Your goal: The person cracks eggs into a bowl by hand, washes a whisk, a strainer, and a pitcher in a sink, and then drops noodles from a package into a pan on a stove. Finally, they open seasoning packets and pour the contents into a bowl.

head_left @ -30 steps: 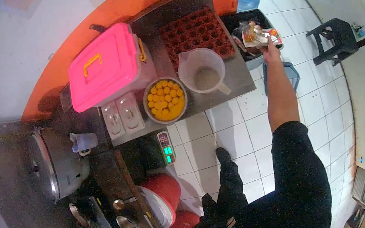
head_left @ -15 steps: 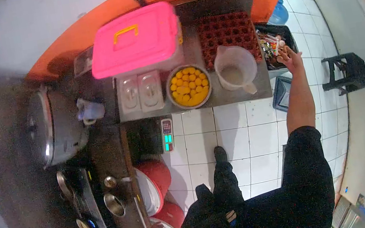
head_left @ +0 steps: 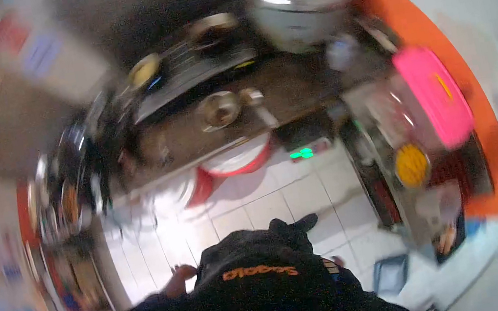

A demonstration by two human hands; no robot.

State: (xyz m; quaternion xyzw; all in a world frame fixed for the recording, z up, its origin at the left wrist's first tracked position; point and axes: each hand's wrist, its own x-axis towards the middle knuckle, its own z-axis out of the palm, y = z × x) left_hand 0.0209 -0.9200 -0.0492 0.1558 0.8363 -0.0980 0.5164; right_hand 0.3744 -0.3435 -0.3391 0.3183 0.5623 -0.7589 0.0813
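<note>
My left hand (head_left: 180,279) hangs low beside the dark shirt, over the bright floor, its fingers smeared by motion. Only a small patch of my right hand (head_left: 339,262) shows at the other side of the shirt; its fingers are hidden. Ahead is a dark counter (head_left: 180,142) with a metal bowl (head_left: 220,110) and a small metal utensil (head_left: 252,96). Below its edge stand red tubs with white lids (head_left: 239,156). A scale (head_left: 310,152) with green digits lies right of them.
Behind the counter are a stove (head_left: 187,70) and a big lidded pot (head_left: 301,3). On the right table are a pink-lidded box (head_left: 435,97), a bowl of yellow balls (head_left: 412,165) and a blurred jug (head_left: 427,204). A dark tray (head_left: 390,275) lies on the floor.
The view has swung left, toward the stove and counter. My right arm, earlier stretched out over the bin with fingers spread, is now down by the body. My left hand has left the tubs.
</note>
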